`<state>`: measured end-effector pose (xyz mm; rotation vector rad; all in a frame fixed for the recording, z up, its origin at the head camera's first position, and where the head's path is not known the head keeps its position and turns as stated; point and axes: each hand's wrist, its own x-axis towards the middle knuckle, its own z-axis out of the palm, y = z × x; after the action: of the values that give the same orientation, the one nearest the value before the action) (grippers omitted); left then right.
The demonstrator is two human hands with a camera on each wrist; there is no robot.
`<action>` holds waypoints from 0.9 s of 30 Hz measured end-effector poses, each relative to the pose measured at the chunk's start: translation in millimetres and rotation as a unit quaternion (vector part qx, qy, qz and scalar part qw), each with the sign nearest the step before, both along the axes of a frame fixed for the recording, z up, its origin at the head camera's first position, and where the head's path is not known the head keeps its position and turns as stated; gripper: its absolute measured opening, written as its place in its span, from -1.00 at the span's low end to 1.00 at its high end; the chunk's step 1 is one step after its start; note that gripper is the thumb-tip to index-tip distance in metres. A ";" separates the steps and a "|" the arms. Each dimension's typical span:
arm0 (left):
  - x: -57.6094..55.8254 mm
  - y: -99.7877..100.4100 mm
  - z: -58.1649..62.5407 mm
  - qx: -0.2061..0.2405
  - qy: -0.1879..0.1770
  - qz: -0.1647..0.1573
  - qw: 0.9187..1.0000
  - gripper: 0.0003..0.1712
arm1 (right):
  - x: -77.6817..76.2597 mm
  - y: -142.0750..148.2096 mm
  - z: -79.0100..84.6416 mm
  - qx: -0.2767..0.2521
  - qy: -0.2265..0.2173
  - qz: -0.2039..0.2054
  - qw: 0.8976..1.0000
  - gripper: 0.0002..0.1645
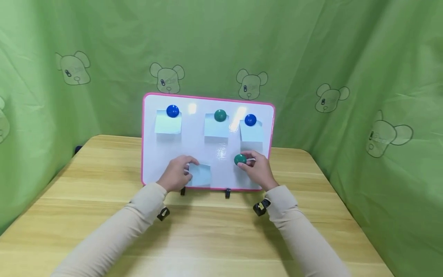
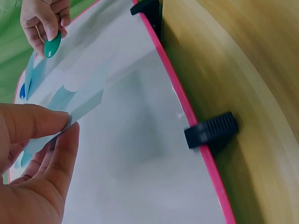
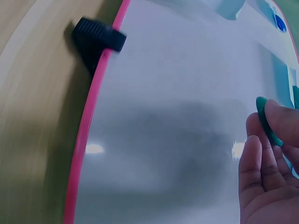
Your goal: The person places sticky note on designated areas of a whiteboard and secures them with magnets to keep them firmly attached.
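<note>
Between the thumb and fingers of my left hand (image 1: pixel 175 174) is the edge of a light blue sticky note (image 1: pixel 201 175), in front of the lower middle of a whiteboard (image 1: pixel 221 169) with a pink frame. The left wrist view shows the note (image 2: pixel 88 93) pinched and tilted away from the board. My right hand (image 1: pixel 257 169) pinches a round green magnet (image 1: pixel 240 159) by its edge, close to the board's lower right. Along the top, three more notes hang under magnets: a blue one (image 1: pixel 172 111), a green one (image 1: pixel 220 115) and another blue one (image 1: pixel 250 120).
Black clips (image 1: pixel 227 193) grip the board's lower edge and stand on the wooden table (image 1: pixel 214 227). Green curtains (image 1: pixel 214 46) with bear-face drawings surround the table behind and at both sides. A black strap piece (image 1: pixel 261 207) sits at the right wrist.
</note>
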<state>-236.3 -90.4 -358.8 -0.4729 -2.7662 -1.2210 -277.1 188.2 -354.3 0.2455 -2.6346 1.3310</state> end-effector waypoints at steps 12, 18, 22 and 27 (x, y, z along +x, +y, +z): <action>-7.1 -21.1 1.2 0.012 -0.020 0.025 0.999 -0.59 | -9.5 -40.4 -6.1 -0.006 -0.008 0.028 1.000 -0.63; -12.1 -31.5 0.8 0.002 -0.019 0.040 0.999 -0.59 | -9.8 -56.8 -5.1 -0.008 0.005 0.033 0.999 -0.65; -15.5 -39.0 -1.1 -0.006 -0.005 0.043 0.999 -0.57 | -11.1 -67.4 -3.4 -0.017 0.012 0.039 0.999 -0.66; -17.5 -45.7 -3.1 -0.013 0.002 0.045 0.999 -0.56 | -13.5 -78.2 -3.1 -0.027 0.019 0.053 0.998 -0.68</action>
<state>-253.8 -136.1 -361.8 -0.3467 -2.7699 -1.1652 -290.6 110.1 -357.4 0.4031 -2.5835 1.4133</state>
